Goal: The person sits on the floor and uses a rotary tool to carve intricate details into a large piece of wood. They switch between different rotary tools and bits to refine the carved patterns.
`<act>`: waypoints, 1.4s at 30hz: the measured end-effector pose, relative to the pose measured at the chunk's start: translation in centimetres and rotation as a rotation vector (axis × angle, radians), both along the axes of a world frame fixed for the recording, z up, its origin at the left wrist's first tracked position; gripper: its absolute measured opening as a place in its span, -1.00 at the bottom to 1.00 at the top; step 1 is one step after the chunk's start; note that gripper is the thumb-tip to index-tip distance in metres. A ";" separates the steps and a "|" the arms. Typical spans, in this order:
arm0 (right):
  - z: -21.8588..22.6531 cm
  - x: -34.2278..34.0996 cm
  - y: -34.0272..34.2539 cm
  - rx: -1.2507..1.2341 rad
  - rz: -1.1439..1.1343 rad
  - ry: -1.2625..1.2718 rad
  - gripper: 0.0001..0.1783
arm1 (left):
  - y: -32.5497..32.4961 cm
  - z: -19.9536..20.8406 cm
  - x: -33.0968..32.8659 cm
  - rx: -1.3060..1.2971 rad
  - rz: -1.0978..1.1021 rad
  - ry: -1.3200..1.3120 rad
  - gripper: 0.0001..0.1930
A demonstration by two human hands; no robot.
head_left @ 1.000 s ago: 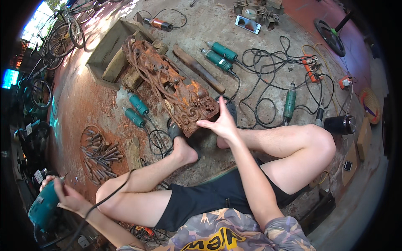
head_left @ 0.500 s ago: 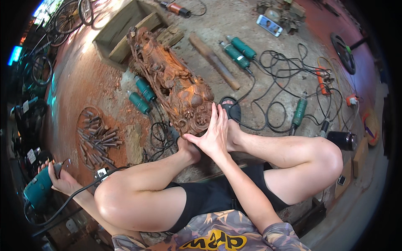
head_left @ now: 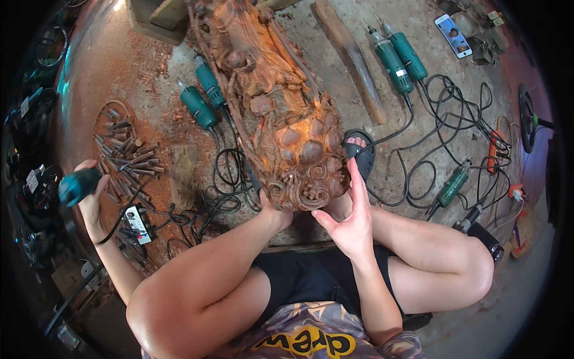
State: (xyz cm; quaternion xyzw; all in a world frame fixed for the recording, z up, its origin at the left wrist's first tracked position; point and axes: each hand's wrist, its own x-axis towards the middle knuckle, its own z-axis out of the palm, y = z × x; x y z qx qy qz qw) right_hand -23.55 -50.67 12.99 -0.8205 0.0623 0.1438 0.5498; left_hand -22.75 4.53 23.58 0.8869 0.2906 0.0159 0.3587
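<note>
A brown, intricately carved wooden sculpture (head_left: pixel 281 119) lies lengthwise before me, its scrolled end close to my legs. My right hand (head_left: pixel 350 221) rests against that end, fingers stretched along its right side and thumb apart at the near edge. Out to the left, my left hand (head_left: pixel 92 185) is closed around a green die grinder (head_left: pixel 76 187) with a black cord. The grinder's tip cannot be made out, and it is held away from the carving. Two more green die grinders (head_left: pixel 196 106) lie just left of the sculpture.
Carving bits (head_left: pixel 128 146) lie heaped at the left, near a white power strip (head_left: pixel 139 224). A wooden stick (head_left: pixel 350 57), several grinders (head_left: pixel 391 63) and tangled black cords (head_left: pixel 448 113) lie on the right. A phone (head_left: pixel 453 36) and a wooden block (head_left: pixel 158 21) are farther off.
My left hand has brought the grinder upward and slightly right. My right hand stays at the carving's near end, its fingers now along the side. The whole view has shifted closer.
</note>
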 end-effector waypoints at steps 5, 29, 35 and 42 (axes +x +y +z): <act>-0.2 1.3 -0.7 0.197 -0.005 0.142 0.23 | 0.3 -7.6 9.3 0.580 -0.901 0.412 -0.62; 0.9 3.2 -0.3 -0.130 0.047 0.155 -0.04 | 3.8 -25.3 18.2 1.017 -1.023 0.526 -0.15; 1.2 1.9 -0.6 -0.102 0.074 0.113 0.05 | 2.3 -23.8 16.2 0.839 -0.745 0.294 -0.04; 0.9 -0.5 -1.5 -0.086 0.091 0.020 0.09 | -7.5 -18.3 9.2 0.410 -0.499 0.037 -0.48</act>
